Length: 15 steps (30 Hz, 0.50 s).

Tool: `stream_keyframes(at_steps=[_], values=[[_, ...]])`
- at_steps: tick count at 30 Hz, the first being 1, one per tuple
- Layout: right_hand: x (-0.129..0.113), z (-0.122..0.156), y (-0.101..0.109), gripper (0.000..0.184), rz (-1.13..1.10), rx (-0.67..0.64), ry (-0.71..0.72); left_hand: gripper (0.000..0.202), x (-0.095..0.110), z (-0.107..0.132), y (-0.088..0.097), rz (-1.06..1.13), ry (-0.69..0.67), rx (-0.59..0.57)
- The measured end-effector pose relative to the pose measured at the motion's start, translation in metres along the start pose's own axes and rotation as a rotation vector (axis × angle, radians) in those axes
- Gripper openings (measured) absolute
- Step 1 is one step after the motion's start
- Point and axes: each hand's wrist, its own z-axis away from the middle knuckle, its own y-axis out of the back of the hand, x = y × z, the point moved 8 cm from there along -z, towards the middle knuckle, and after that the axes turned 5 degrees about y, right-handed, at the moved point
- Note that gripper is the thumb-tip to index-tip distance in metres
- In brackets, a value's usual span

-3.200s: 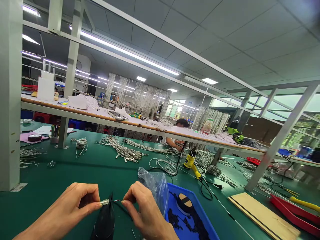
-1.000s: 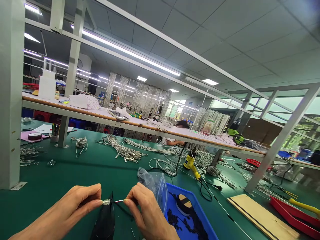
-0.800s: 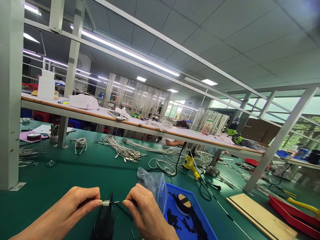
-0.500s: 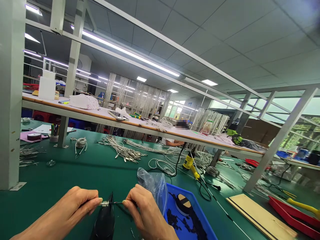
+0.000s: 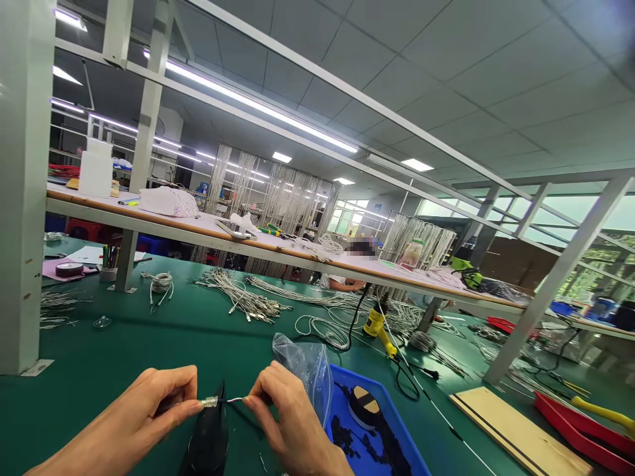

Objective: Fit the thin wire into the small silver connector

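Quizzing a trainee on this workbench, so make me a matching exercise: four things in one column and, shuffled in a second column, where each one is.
Things:
1. Silver metal sleeve
2. Clear plastic bag
3. Blue tray
4. Red tray

Places:
A. Beside the pale wooden board at lower right
B. Near the hands, holding small black parts
C. Pinched in the fingertips of the left hand
D. Rising beside the blue tray's left rim

Right pairs: 1-C, 2-D, 3-B, 4-A.
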Motion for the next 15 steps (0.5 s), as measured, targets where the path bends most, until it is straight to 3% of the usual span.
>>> stream_keyframes(at_steps=[11, 15], values=[[-0.006, -0.001, 0.004, 0.019, -0.005, 0.054, 0.047, 0.048, -0.015, 0.001, -0.004, -0.056, 0.111, -0.005], [-0.006, -0.001, 0.004, 0.02, -0.017, 0.063, 0.055, 0.049, -0.007, 0.0, -0.005, -0.089, 0.088, -0.045]])
